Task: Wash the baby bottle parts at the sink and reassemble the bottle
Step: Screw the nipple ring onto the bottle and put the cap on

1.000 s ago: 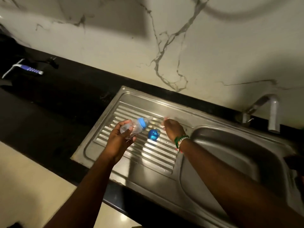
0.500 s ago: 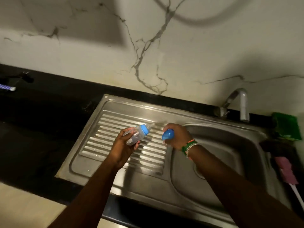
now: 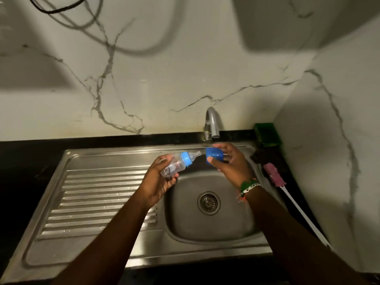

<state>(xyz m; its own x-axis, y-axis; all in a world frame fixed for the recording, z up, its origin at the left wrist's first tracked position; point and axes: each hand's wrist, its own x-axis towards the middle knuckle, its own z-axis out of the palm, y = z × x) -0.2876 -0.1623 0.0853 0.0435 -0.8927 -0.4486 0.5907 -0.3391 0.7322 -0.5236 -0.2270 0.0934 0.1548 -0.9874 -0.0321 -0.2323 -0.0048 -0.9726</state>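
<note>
Over the steel sink (image 3: 209,225), the left hand (image 3: 159,182) grips the clear baby bottle (image 3: 178,164), tilted with its teat aimed right. Just beside the teat, the right hand (image 3: 231,162) pinches the blue cap (image 3: 213,155), below the tap (image 3: 211,124). A pink brush (image 3: 275,175) lies on the dark worktop (image 3: 30,153).

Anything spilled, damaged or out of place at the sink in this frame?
Nothing stands out. The left hand holds the bottle tilted over the sink, the right hand holds the blue cap near the nipple, and the brush lies on the counter.
</note>
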